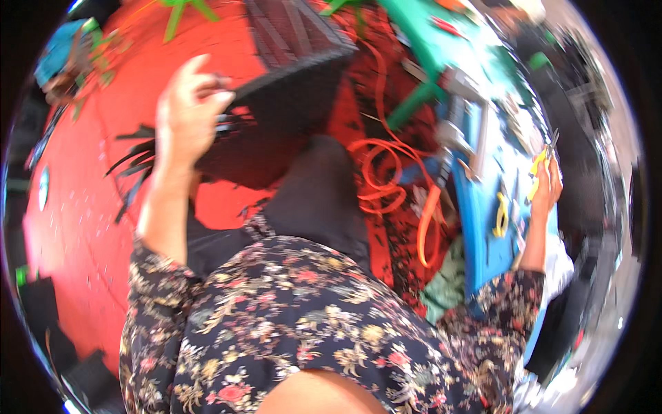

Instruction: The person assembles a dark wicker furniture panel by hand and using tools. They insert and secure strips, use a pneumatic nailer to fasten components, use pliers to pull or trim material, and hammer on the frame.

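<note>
Holding a yellow-handled plier-like tool (540, 163) at the blue table (469, 224): your right hand (546, 185), fingers curled round its handles, tips pointing away from you. Your left hand (185, 116) is raised beside a black panel (293, 91) near your knee; blur, cannot tell whether thumb and fingers pinch anything.

Panel (303, 96): matt, rough-looking. Pliers (542, 159): metal, plastic-handled. Hose (429, 215): smooth plastic. Desk (472, 238): smooth, apparently plastic.
</note>
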Available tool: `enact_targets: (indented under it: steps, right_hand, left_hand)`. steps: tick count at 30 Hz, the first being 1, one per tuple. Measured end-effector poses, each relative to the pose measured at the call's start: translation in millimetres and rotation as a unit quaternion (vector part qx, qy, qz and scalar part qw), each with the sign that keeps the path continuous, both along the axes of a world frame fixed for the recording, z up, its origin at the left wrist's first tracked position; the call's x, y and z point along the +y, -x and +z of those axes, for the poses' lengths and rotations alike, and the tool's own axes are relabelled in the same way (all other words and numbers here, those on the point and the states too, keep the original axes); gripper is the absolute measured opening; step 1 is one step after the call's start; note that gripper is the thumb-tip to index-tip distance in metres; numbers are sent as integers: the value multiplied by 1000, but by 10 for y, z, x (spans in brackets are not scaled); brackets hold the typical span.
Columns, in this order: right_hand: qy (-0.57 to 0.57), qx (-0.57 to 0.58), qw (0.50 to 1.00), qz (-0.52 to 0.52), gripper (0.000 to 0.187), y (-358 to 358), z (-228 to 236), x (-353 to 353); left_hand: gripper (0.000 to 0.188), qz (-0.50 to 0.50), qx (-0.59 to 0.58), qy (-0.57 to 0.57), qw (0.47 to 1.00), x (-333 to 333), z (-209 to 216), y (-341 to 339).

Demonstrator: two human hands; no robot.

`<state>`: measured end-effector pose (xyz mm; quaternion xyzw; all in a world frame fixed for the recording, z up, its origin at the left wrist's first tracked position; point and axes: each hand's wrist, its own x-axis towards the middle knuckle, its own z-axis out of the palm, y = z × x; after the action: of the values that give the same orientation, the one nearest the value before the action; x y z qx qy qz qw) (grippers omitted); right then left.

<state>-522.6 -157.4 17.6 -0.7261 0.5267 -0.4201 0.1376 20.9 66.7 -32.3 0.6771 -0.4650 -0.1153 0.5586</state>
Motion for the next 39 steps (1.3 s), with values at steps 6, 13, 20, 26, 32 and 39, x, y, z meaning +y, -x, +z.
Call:
enact_targets:
  steps: [6,13,20,26,32,39]
  right_hand:
    - [174,215,890,364,41,-2689,448,772]
    - [194,343,796,460,35,-3495,464,559]
    - [164,398,757,492,33,-3655,544,525]
    - [204,346,750,526,26,-3690,393,543]
    - [191,216,867,406,30,-2911,381,460]
    - [-152,290,927,-184,54,-331,-2,186]
  left_hand:
    - [59,3,-38,50,998,-44,81,145]
    - [67,35,-107,23,993,-25,226,365]
    - [67,31,-132,35,990,-11,215,423]
    - [63,35,-140,53,988,54,230,410]
    - [57,-12,-72,29,997,-2,474,434]
    - [54,-19,-104,53,993,-40,350,451]
